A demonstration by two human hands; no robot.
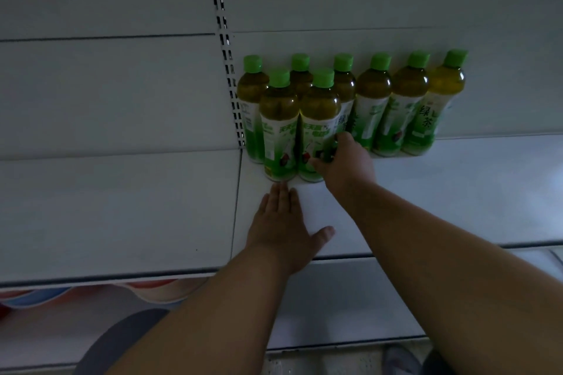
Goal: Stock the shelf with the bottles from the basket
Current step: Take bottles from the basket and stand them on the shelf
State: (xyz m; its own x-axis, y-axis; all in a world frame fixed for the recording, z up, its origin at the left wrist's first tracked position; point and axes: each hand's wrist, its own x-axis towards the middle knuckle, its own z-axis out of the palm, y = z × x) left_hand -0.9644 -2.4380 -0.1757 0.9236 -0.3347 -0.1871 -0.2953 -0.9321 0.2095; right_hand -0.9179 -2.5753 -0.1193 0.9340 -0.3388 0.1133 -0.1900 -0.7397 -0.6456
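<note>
Several green-tea bottles with green caps stand on the white shelf (426, 192). A back row (373, 106) lines the rear panel, and two bottles stand in front. My right hand (344, 164) grips the lower part of the right front bottle (318, 119), thumb on its front and fingers round its right side. My left hand (283, 222) lies flat on the shelf with straight fingers, its fingertips just short of the base of the left front bottle (278, 125). The basket is not in view.
A slotted upright (225, 49) divides the back panel, just left of the bottles. The shelf's front edge (380, 256) runs under my forearms. Below it are a lower shelf (350, 307) and, at the left, a red, white and blue object (91, 292).
</note>
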